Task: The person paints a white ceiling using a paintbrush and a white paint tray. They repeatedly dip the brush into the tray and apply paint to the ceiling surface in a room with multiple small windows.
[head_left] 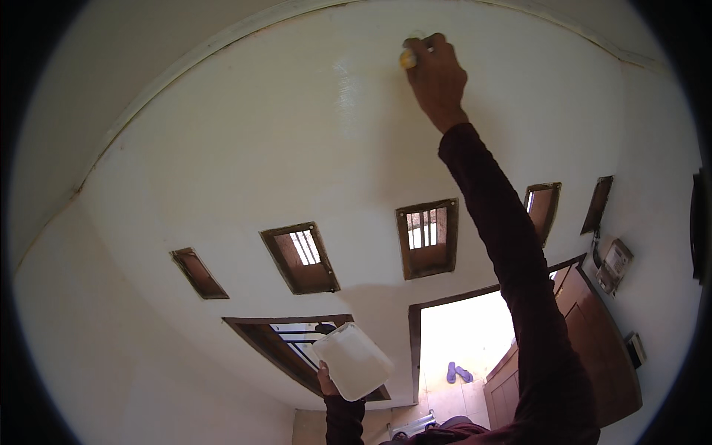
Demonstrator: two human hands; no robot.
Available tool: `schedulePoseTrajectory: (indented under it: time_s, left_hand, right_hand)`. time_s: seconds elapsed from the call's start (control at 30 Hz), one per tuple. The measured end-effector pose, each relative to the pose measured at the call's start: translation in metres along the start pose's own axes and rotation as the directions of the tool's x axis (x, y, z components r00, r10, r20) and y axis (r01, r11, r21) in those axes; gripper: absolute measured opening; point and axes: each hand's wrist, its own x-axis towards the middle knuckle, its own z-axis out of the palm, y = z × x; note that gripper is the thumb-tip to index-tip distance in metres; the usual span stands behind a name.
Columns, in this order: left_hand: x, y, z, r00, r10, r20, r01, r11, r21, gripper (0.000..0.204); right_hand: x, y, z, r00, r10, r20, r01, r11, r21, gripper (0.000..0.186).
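Note:
My right hand is raised high against the cream wall, its fingers closed round what looks like a paintbrush. Only a rounded yellow end and a pale bit of it show; the fingers hide the rest. A shiny, wet-looking streak marks the wall to the left of this hand. Lower down, my left hand grips a white rectangular plastic tub by its left side. What the tub holds cannot be made out.
Several small wood-framed vents run across the wall. Beneath them are a barred window and a bright doorway with a brown door swung inward. Purple slippers lie on the tiles. An electric meter box hangs on the right wall.

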Motion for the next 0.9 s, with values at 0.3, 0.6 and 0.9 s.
schedulePoseTrajectory:
  time_s: [0.3, 0.6, 0.9]
  left_hand:
    - [-0.002, -0.006, -0.014, 1.000, 0.012, 0.027, -0.011, 0.999, -0.040, 0.083]
    - [0.003, -0.006, -0.009, 0.994, -0.044, 0.096, 0.048, 0.998, -0.043, 0.084]
    - [-0.001, -0.002, 0.020, 1.000, 0.010, 0.028, -0.010, 1.000, -0.024, 0.073]
  right_hand:
    - [-0.034, -0.102, 0.016, 0.982, 0.034, 0.187, -0.116, 0.887, 0.446, 0.013]
    - [-0.033, 0.040, -0.013, 0.849, 0.496, 0.185, -0.522, 0.731, 0.439, 0.022]
    - [-0.032, 0.043, -0.031, 0.998, 0.054, 0.023, -0.054, 0.999, 0.002, 0.022]
